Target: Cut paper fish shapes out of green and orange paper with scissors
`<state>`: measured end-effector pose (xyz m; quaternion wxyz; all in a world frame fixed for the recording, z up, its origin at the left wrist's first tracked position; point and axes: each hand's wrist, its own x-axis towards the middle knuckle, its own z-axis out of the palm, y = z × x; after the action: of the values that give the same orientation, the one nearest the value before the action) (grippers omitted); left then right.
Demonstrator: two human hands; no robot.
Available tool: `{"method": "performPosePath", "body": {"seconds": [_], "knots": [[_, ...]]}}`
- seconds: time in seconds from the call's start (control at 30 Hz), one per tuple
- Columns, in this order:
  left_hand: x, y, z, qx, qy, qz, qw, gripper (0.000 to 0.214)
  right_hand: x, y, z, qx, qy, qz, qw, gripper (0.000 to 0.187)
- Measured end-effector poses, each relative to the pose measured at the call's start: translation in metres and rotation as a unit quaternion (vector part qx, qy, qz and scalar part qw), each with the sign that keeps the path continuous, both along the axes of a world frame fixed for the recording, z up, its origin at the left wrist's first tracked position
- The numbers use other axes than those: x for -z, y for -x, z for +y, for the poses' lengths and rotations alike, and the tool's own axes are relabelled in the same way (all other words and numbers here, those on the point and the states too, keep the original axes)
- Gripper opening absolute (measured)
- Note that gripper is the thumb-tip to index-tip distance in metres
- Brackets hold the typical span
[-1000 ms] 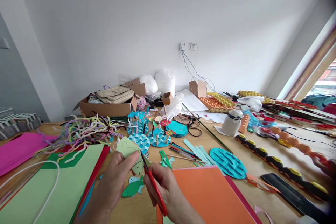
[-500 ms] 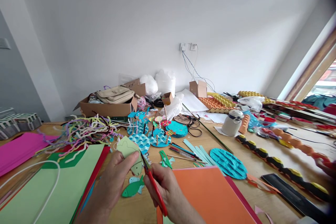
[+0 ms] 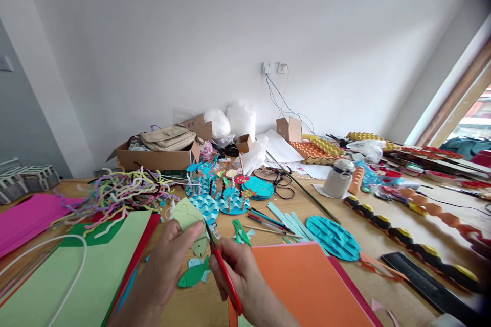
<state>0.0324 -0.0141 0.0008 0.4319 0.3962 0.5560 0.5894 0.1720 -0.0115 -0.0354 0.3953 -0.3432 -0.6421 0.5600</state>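
My left hand (image 3: 169, 250) pinches a light green paper piece (image 3: 187, 213) with a fish outline drawn on it. Gripped in my right hand (image 3: 240, 268) is a pair of red-handled scissors (image 3: 226, 278), whose blades lie at the right edge of that paper. Below the paper, a cut-out green paper fish (image 3: 194, 275) rests on the table over a pale blue one. Green paper scraps (image 3: 241, 232) lie just beyond my right hand.
To the right lies a stack of orange paper (image 3: 307, 281); light green sheets (image 3: 76, 271) spread to the left. Beyond my hands are pipe cleaners (image 3: 126, 189), blue fish decorations on round bases (image 3: 232, 203), pens (image 3: 270, 222) and a white jar (image 3: 339, 179).
Both hands stay nearly in place. The paper and scissors have shifted only slightly, with the blades still at the paper's right edge.
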Motion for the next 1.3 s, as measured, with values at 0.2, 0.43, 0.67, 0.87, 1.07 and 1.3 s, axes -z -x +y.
{"method": "performPosePath", "body": {"seconds": [0.2, 0.43, 0.67, 0.87, 1.07, 1.3], "knots": [[-0.0008, 0.0004, -0.0012, 0.023, 0.014, -0.056, 0.998, 0.020, 0.0012, 0.0005, 0.0009, 0.005, 0.000, -0.004, 1.000, 0.027], [-0.0019, 0.0022, -0.0006, 0.039, 0.003, -0.056, 0.998, 0.015, 0.0045, 0.0010, 0.0025, 0.020, -0.020, -0.017, 0.999, 0.029], [-0.0073, 0.0024, -0.0022, 0.029, -0.010, -0.027, 0.999, 0.013, 0.0014, 0.0003, 0.0015, 0.016, -0.031, -0.024, 0.999, 0.035], [-0.0053, 0.0025, -0.0019, 0.066, -0.008, -0.090, 0.994, 0.017, 0.0024, -0.0002, 0.0015, 0.013, -0.031, -0.021, 0.999, 0.037], [-0.0021, 0.0042, -0.0008, 0.077, -0.009, -0.094, 0.993, 0.016, 0.0034, 0.0002, 0.0021, 0.014, -0.033, -0.015, 0.999, 0.037], [-0.0036, 0.0032, 0.0007, 0.061, -0.005, -0.079, 0.995, 0.018, 0.0003, 0.0014, -0.0006, 0.004, -0.009, -0.005, 1.000, 0.034]]}}
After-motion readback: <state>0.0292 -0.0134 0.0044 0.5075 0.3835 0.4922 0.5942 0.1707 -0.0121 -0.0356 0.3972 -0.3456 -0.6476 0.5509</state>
